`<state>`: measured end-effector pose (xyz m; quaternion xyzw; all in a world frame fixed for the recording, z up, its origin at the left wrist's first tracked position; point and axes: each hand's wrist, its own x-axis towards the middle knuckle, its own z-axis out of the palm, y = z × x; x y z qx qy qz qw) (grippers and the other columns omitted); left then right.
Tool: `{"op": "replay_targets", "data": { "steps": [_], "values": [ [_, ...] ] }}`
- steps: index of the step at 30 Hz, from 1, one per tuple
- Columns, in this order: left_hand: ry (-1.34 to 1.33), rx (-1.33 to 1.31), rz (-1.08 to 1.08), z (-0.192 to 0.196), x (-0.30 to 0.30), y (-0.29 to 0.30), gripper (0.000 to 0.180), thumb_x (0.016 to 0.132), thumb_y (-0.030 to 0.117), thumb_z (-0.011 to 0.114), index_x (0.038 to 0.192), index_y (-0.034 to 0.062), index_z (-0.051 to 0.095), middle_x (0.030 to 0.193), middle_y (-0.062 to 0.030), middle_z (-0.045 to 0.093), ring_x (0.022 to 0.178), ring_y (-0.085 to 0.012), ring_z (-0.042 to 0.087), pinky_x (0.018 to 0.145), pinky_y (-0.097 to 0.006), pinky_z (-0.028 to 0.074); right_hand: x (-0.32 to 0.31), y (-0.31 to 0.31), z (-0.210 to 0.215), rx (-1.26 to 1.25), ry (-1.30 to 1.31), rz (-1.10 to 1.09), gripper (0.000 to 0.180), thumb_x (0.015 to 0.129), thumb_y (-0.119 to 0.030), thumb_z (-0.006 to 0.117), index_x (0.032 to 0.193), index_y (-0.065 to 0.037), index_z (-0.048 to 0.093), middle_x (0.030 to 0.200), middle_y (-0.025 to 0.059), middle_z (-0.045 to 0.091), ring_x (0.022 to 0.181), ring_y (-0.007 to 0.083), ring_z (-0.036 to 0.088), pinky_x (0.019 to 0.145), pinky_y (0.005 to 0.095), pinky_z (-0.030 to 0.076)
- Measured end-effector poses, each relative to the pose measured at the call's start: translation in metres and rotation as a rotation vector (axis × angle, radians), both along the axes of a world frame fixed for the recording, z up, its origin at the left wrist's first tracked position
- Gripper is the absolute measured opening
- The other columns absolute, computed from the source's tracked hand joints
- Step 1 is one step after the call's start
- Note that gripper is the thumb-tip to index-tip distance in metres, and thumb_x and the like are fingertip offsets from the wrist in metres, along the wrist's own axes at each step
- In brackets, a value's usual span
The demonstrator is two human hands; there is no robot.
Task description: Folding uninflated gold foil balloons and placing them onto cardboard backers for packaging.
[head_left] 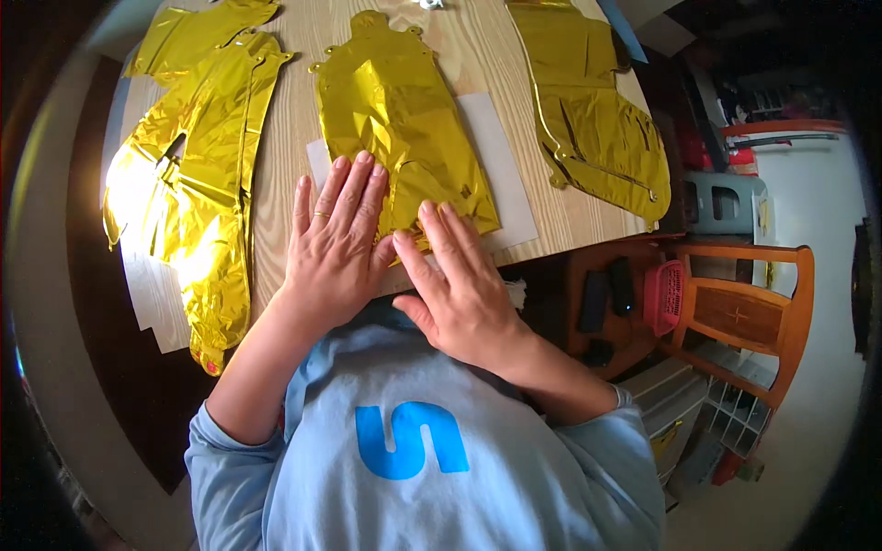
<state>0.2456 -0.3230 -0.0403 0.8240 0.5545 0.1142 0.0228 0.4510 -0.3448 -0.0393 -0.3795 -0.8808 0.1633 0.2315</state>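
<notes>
A flat gold foil balloon [395,110] lies on a white sheet of paper [501,165] in the middle of the wooden table [285,174]. My left hand [335,248] rests flat, fingers together, on the balloon's near left edge and the table beside it. My right hand [459,280] presses palm down on the balloon's near end, close to the table's front edge. Both hands lie side by side, thumbs almost touching, and hold nothing.
More deflated gold foil balloons lie on the table: a stack at the left [197,174] and one at the right [597,119]. A wooden chair [744,312] stands to the right, next to a low shelf holding a pink basket [663,296] and dark items.
</notes>
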Motion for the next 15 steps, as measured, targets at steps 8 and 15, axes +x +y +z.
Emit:
{"op": "replay_targets", "data": {
  "steps": [8,15],
  "values": [
    [-0.061,-0.034,-0.019,0.005,-0.004,-0.002,0.070,0.097,0.036,0.056,0.155,0.0037,0.036,0.162,-0.0148,0.035,0.152,-0.0318,0.028,0.123,-0.054,0.012,-0.001,-0.005,0.002,-0.028,-0.172,0.014,0.098,0.082,-0.043,0.076,0.159,-0.006,0.028,0.158,0.0350,0.025,0.145,0.0516,0.027,0.119,0.0621,0.023],
    [-0.148,-0.186,-0.170,0.019,-0.036,0.008,0.090,0.091,0.038,0.066,0.160,0.0036,0.021,0.164,-0.0145,0.030,0.154,-0.0314,0.024,0.125,-0.052,0.012,-0.001,-0.006,-0.002,0.017,-0.225,0.022,0.103,0.083,-0.046,0.074,0.160,-0.004,0.021,0.159,0.0355,0.022,0.147,0.0523,0.024,0.119,0.0633,0.022]
  ]
}}
